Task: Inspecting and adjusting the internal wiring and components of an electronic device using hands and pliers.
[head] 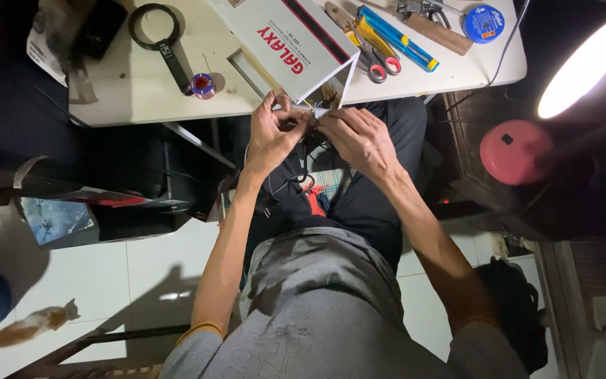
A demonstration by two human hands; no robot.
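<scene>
My left hand (273, 131) and my right hand (359, 137) meet at the near edge of a white table (141, 88), just under the open end of a white box-shaped device (285, 42) with red lettering. The fingers of both hands pinch small wires and a small part (315, 112) that comes out of the device. Thin dark wires (296, 179) hang from the hands down over my lap. What exactly sits between the fingertips is too small to tell.
On the table lie a black magnifying glass (159, 35), a small solder spool (202, 85), red-handled scissors (380, 63), a blue and yellow tool (398, 38) and a round blue tin (483, 22). A lit lamp (584, 63) and a pink round object (515, 151) stand at the right. A cat (29, 326) lies on the tiled floor.
</scene>
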